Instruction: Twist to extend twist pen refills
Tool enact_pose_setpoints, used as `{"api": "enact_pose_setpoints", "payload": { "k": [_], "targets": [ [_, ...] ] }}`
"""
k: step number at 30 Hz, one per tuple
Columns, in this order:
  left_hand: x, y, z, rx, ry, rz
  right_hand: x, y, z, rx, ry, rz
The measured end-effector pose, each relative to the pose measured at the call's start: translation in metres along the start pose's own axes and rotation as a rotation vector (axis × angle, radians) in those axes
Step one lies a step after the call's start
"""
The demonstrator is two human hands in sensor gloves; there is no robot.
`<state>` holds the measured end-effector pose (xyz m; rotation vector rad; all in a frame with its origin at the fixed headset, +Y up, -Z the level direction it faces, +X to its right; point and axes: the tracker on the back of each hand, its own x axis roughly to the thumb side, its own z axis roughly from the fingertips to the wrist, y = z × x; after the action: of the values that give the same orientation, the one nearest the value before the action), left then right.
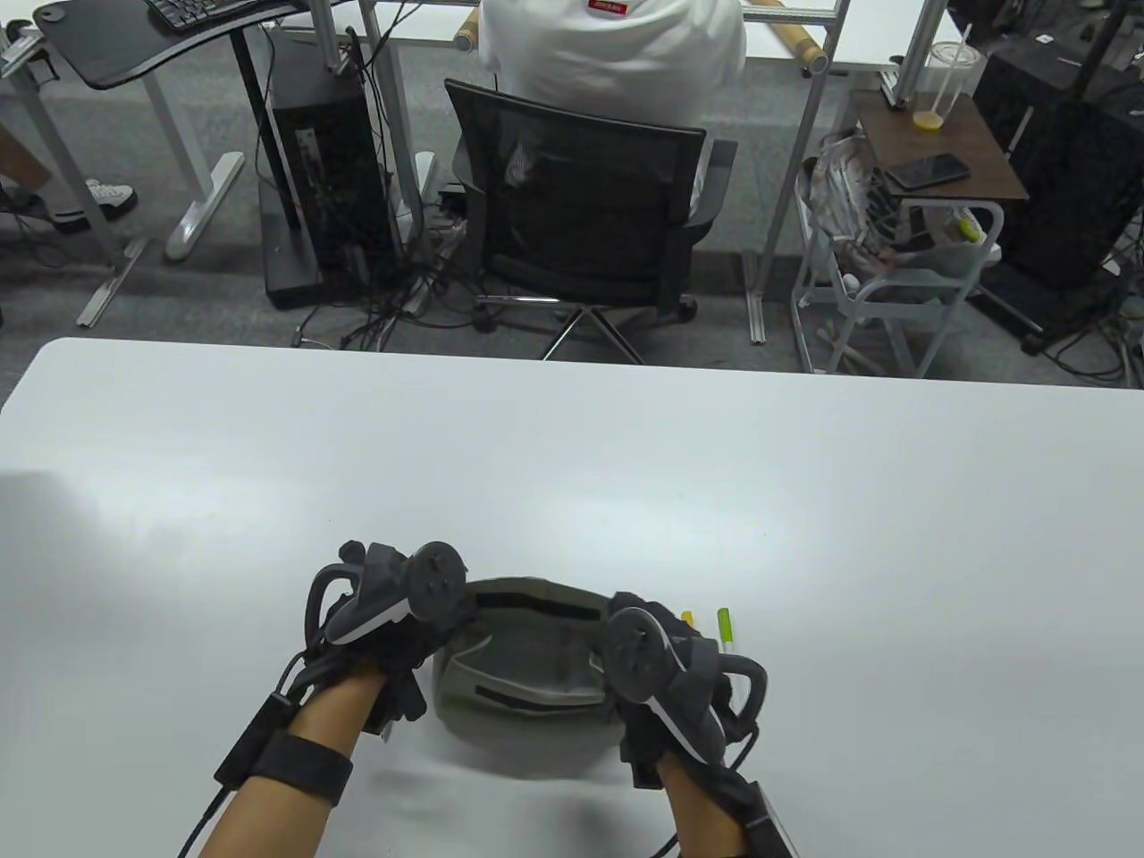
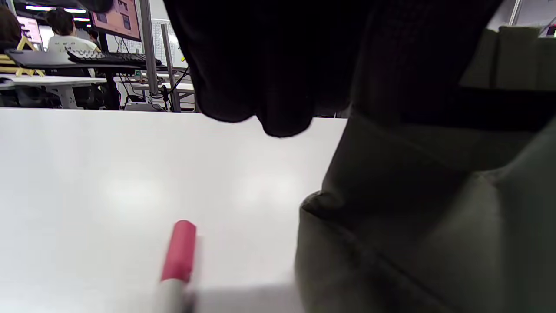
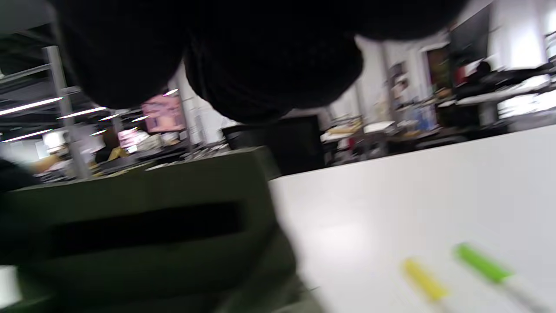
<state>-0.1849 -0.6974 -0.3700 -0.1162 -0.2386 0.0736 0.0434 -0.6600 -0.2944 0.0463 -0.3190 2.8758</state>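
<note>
A grey-green fabric pouch with black strips lies open on the white table near the front edge. My left hand holds its left end and my right hand holds its right end; the trackers hide the fingers. In the left wrist view my gloved fingers hang beside the pouch, and a red-capped pen lies on the table to its left. A yellow-capped pen and a green-capped pen lie just right of my right hand. The blurred right wrist view shows the pouch, the yellow pen and the green pen.
Beyond the table's far edge stand a black office chair, a computer tower with cables, and a white cart. Bare tabletop stretches ahead and to both sides of the pouch.
</note>
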Motion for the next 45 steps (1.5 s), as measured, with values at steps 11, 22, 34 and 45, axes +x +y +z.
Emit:
{"api": "enact_pose_setpoints", "payload": {
  "k": [11,22,34,45],
  "targets": [
    [0.004,-0.004,-0.005,0.034,0.018,-0.021,0.040,0.083,-0.016,0.341,-0.160,0.268],
    [0.002,-0.006,-0.005,0.033,0.011,-0.022,0.047,0.112,0.006,0.397,-0.273,0.440],
    [0.003,-0.006,-0.007,0.037,0.014,-0.032,0.038,0.112,0.009,0.331,-0.271,0.328],
    [0.004,-0.006,-0.007,0.043,0.021,-0.057,0.024,0.101,0.003,0.316,-0.159,0.196]
  ]
}}
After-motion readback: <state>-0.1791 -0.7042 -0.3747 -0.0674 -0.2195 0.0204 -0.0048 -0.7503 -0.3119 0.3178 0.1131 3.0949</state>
